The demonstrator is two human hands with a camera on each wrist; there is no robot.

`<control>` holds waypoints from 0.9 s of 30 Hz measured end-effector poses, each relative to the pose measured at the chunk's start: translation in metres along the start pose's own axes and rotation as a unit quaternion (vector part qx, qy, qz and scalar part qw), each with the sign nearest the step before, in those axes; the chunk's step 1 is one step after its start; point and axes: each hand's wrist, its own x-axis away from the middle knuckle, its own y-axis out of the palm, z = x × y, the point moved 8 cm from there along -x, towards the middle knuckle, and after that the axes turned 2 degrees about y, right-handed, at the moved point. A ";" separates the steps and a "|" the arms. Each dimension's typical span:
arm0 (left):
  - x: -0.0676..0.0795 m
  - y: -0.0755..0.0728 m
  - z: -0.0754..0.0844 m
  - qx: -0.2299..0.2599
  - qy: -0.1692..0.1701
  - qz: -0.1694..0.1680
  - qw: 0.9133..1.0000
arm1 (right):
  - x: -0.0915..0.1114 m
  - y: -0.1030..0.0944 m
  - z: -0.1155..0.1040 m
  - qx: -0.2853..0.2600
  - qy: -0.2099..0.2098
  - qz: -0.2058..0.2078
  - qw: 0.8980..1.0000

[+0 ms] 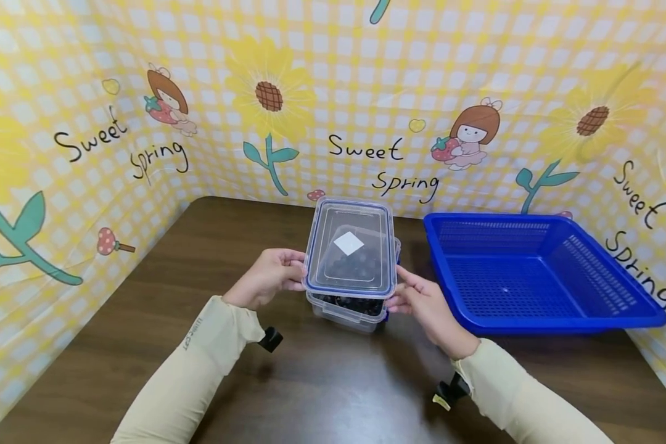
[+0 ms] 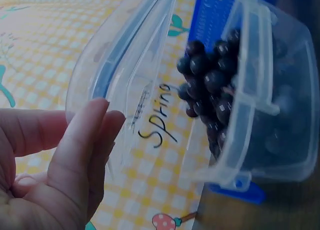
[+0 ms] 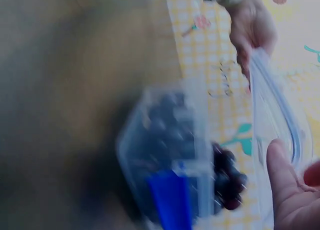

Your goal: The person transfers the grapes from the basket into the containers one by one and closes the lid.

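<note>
A clear rectangular lid (image 1: 346,213) with a blue seal and a white diamond label is held over a clear plastic container (image 1: 344,317). My left hand (image 1: 269,277) pinches the lid's left edge between thumb and fingers. At its right edge, my right hand (image 1: 424,305) grips the lid, thumb on one side as the right wrist view shows. Dark grapes (image 2: 205,80) fill the container and heap above its rim. A gap separates lid from rim in both wrist views. One blue latch (image 3: 172,195) hangs loose on the container's side.
A blue plastic basket (image 1: 533,324) with slotted walls stands on the brown wooden table (image 1: 244,394), right of the container. Yellow checked cloth (image 1: 355,111) with printed flowers and writing hangs behind and at both sides of the table.
</note>
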 end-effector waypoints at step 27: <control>0.021 0.017 0.033 0.034 0.030 -0.072 0.996 | 0.014 -0.019 -0.089 0.309 -0.605 0.162 0.716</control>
